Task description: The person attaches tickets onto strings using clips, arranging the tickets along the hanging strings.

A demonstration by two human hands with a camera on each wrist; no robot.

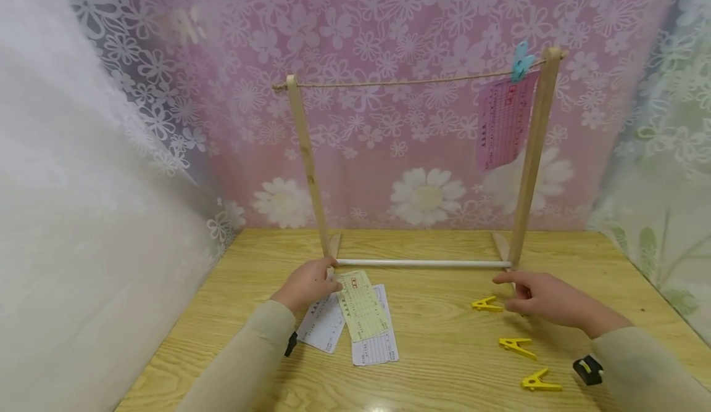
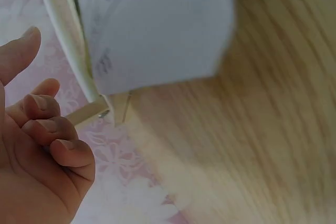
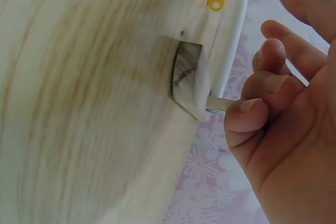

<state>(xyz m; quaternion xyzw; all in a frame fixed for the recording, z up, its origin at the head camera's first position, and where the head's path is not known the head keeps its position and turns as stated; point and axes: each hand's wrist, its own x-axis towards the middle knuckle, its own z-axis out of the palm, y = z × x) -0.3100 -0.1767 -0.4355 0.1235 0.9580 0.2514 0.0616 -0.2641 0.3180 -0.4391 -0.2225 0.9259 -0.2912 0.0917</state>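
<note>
My left hand (image 1: pixel 307 285) hovers by the left foot of a wooden frame, beside several printed paper slips on the table. A yellow slip (image 1: pixel 362 304) overlaps a white slip (image 1: pixel 375 351) and the edge of another white slip (image 1: pixel 324 325). In the left wrist view its fingers (image 2: pixel 71 153) curl loosely around nothing, thumb apart. Near the frame's right foot (image 3: pixel 189 77) is my right hand (image 1: pixel 547 298), index finger extended, the others loosely bent and holding nothing. Yellow clothespins (image 1: pixel 518 346) lie just left of and below it. A pink slip (image 1: pixel 504 122) hangs from the twine under a blue clothespin (image 1: pixel 522 61).
The frame has two wooden posts (image 1: pixel 307 159), a twine line (image 1: pixel 389 83) strung between their tops and a white rod (image 1: pixel 422 264) across the bottom. It stands toward the back of the wood-grain table (image 1: pixel 433 325). Flowered curtains (image 1: pixel 355 23) surround the table's back and sides.
</note>
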